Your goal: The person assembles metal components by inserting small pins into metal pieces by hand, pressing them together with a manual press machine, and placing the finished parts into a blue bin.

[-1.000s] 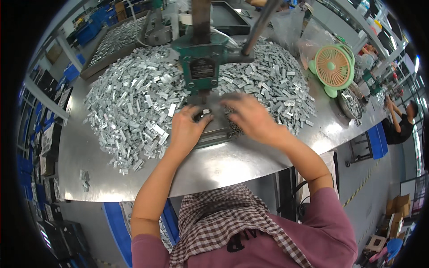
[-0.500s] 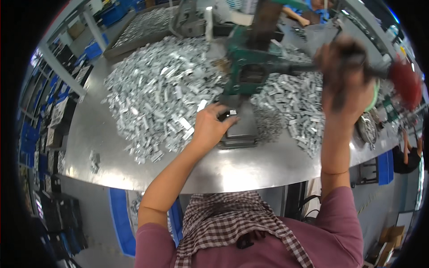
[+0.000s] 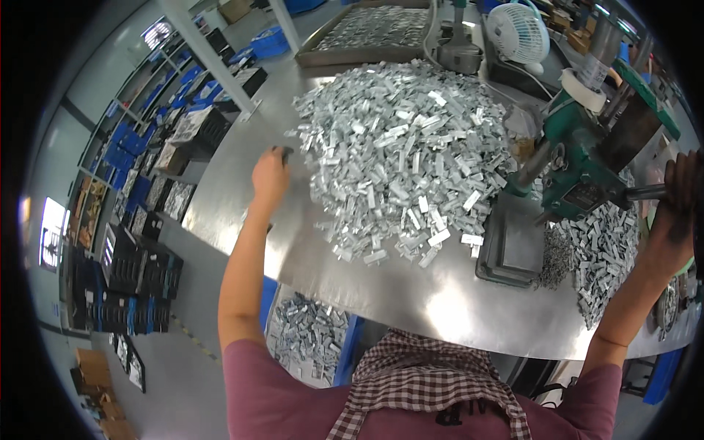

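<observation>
My left hand (image 3: 271, 176) is over the left part of the metal table, left of a large heap of small silver metal pieces (image 3: 403, 161). Its fingers are closed, and a small dark-looking metal piece (image 3: 287, 152) shows at the fingertips. At the right edge my right hand (image 3: 676, 209) is wrapped round the lever (image 3: 647, 192) of a green hand press (image 3: 579, 161); dark shadow or covering obscures its fingers. Under the press sits a flat metal base block (image 3: 522, 238). No piece can be made out on it.
A second heap of silver pieces (image 3: 607, 249) and tiny dark bits (image 3: 557, 257) lie right of the base. Behind are a shallow tray (image 3: 308, 57) of parts and a white fan (image 3: 517, 33). A blue bin (image 3: 350, 352) of pieces stands below the table's front edge (image 3: 411, 323).
My left hand has moved from the press base to the left side of the heap. The view has swung left. My right hand stays on the lever.
</observation>
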